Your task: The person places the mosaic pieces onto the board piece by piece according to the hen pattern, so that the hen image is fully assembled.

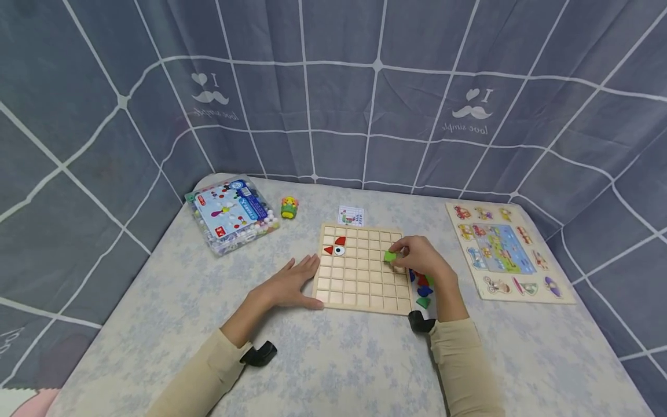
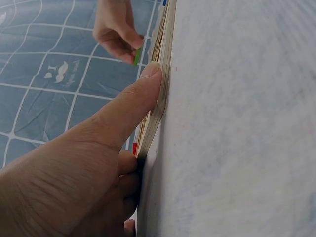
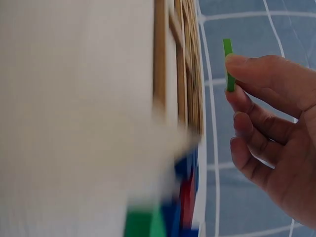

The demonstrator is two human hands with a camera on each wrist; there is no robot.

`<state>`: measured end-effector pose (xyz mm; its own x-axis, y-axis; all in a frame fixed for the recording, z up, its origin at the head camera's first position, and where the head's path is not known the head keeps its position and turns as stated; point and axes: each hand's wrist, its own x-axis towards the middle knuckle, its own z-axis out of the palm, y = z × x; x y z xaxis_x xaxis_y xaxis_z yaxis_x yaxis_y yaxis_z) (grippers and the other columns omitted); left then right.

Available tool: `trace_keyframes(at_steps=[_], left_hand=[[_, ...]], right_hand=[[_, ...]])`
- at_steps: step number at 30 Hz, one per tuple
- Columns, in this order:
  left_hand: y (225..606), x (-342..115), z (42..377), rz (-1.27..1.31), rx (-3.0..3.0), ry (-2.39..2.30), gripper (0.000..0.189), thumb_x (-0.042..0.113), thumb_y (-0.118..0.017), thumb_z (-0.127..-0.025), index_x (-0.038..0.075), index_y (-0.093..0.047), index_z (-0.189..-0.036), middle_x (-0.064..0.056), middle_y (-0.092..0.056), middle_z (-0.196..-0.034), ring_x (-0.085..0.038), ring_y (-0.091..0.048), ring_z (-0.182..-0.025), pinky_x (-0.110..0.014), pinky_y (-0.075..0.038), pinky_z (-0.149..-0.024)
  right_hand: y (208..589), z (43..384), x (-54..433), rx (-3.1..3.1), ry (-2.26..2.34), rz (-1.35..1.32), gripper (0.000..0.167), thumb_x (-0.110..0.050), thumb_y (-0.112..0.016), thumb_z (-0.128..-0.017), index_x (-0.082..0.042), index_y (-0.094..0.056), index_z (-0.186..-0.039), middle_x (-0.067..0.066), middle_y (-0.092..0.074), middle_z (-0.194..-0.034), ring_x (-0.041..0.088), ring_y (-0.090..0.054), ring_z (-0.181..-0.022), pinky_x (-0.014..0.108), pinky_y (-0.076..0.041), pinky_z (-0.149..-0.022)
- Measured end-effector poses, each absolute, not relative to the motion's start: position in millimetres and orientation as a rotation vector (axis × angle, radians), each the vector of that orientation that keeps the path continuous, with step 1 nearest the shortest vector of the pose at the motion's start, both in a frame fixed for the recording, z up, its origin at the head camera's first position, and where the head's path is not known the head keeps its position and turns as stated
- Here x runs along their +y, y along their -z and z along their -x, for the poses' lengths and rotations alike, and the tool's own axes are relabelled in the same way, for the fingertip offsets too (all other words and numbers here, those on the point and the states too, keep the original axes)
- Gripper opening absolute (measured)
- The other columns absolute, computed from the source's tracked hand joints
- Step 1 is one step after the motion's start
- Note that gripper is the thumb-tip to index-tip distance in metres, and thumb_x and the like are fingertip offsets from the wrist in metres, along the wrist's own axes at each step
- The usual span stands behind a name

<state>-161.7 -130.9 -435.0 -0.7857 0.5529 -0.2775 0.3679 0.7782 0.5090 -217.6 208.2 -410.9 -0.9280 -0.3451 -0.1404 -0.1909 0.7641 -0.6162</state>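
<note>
A wooden grid board (image 1: 354,281) lies on the table, with two red pieces (image 1: 340,240) and a white tile with an eye (image 1: 339,251) in its upper left squares. My right hand (image 1: 421,256) pinches a green tile (image 3: 229,66) between thumb and fingers, above the board's right side. In the right wrist view the tile is seen edge-on, apart from the board. My left hand (image 1: 292,284) rests against the board's left edge, its thumb lying along the rim in the left wrist view. Loose blue, red and green pieces (image 1: 424,291) lie by the board's right edge, partly hidden by my right arm.
A small pattern card (image 1: 351,215) lies behind the board. Farther left are a yellow-and-green toy figure (image 1: 289,207) and a clear box of beads (image 1: 231,213). A wooden picture puzzle (image 1: 508,252) lies on the right. A grey curtain (image 1: 344,116) hangs behind the table.
</note>
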Motion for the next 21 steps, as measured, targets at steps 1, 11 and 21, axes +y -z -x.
trace_keyframes(at_steps=[1,11,21], left_hand=[[435.2,-130.7,161.6,-0.696,2.555,-0.612,0.111,0.060,-0.070,-0.081,0.005,-0.010,-0.156,-0.011,-0.008,-0.165,-0.026,-0.007,-0.153,-0.052,-0.004,-0.124],[440.7,-132.2,160.8,-0.695,2.550,-0.601,0.112,0.063,-0.068,-0.080,0.006,-0.009,-0.157,-0.009,-0.007,-0.165,-0.025,-0.006,-0.154,-0.052,-0.004,-0.124],[439.2,-132.3,165.2,-0.716,2.550,-0.568,0.110,0.064,-0.065,-0.082,0.007,-0.007,-0.157,-0.009,-0.004,-0.165,-0.024,-0.003,-0.154,-0.051,-0.002,-0.125]], right_hand=[[409.7,217.4,202.8,2.714,0.910,0.439,0.026,-0.014,-0.075,-0.083,-0.005,-0.073,-0.107,0.008,-0.062,-0.082,0.016,-0.046,-0.065,0.026,-0.040,-0.054],[403.2,218.4,147.3,2.673,0.934,0.566,0.023,-0.013,-0.076,-0.081,-0.008,-0.075,-0.103,0.005,-0.064,-0.085,0.014,-0.049,-0.068,0.025,-0.043,-0.059],[392.8,224.7,103.2,2.644,0.929,0.632,0.024,-0.016,-0.077,-0.081,-0.010,-0.076,-0.104,0.004,-0.072,-0.099,0.015,-0.056,-0.079,0.024,-0.048,-0.065]])
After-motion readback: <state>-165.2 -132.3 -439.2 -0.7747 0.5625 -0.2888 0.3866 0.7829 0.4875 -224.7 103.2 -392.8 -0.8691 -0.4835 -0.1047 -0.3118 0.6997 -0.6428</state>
